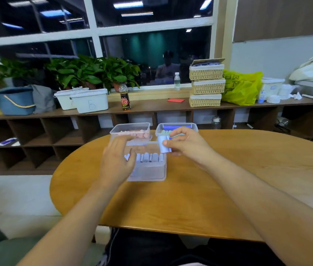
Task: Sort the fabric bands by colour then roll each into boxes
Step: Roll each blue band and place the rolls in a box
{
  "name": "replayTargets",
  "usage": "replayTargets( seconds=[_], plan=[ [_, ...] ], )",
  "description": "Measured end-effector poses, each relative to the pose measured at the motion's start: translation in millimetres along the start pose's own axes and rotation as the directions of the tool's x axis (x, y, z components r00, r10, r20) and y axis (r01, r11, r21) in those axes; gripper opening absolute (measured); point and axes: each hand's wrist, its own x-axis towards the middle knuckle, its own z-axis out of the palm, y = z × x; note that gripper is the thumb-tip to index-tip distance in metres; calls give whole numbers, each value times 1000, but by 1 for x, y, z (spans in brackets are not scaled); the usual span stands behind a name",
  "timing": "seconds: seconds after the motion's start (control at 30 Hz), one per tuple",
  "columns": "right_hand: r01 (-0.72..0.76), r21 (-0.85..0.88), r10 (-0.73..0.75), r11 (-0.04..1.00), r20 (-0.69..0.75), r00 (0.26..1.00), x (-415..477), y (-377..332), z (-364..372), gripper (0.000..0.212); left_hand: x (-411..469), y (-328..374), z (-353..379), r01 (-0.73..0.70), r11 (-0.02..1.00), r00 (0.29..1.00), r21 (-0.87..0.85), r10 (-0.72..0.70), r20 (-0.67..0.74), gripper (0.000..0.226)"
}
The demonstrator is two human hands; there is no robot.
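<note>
Indoors, window-side bench (190,198); our boxes (148,176) hold pink, blue, pale rolls (148,157); right grip (186,143) pinches one roll (164,146), left grip (117,160) spread.

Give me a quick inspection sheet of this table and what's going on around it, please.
Surface: wooden table with rounded ends.
Job's things: near box holds pale rolls; far left box holds pink rolls; far right box holds blue and green rolls.
Clutter: nothing seen on the table.
Hands: right hand pinches a single pale roll; left hand, blurred, fingers loose, by the near box.
Cables: nothing seen.
Surroundings: shelf with plants, white tubs, wicker baskets, yellow bag; window behind.
</note>
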Motion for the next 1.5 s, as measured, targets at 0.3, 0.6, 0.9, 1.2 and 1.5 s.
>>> replayTargets(
  seconds=[0.3, 0.6, 0.9, 1.2, 1.5],
  plan=[
    [-113, -651, 186, 750, 45, 981, 67, -8, 91, 16, 20, -79, -15, 561, 828, 792, 30, -546, 274, 32],
    [-73, -954, 285, 289, 13, 958, 87, 12, 128, 18, 7, -79, 3, 684, 726, 690, -64, -617, 377, 31],
    [21, -990, 333, 142, 68, 940, 91, 19, 145, 38, 10, -77, 3, 706, 706, 656, -50, -626, 421, 29],
    [113, -992, 382, 59, 127, 915, 87, 11, 145, 38, 11, -75, 2, 725, 688, 634, -32, -648, 422, 35],
    [-104, -879, 112, 466, -58, 992, 89, 16, 103, 10, 12, -72, -4, 715, 699, 627, -9, -636, 450, 40]
  ],
)
